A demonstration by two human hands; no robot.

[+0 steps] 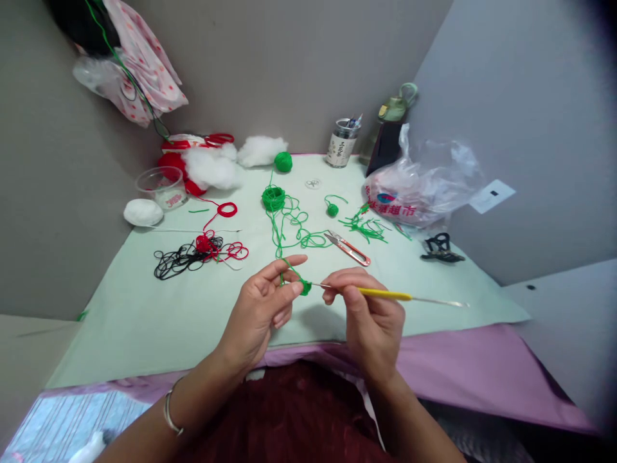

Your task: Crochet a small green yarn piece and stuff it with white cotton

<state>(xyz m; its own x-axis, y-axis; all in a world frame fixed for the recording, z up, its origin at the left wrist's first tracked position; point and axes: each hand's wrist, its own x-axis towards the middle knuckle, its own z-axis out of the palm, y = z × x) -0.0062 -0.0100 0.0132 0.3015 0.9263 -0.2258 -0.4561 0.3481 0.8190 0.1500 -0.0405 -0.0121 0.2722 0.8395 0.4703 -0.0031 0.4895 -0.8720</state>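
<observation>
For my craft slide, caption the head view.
Left hand pinches green crochet piece; right hand holds yellow-handled crochet hook.

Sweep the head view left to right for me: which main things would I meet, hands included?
White ball → black yarn tangle → left hand → small green crocheted piece → right hand → black clip.

Crochet hook: yellow handle, silvery ends. Worked piece and coiled yarn: bright green both. Tangled cord: black. Stuffing: white. Tablecloth: pale mint. Snips: orange-red grips. Hanging cloth: pink, red dots (I can make them out from here).
</observation>
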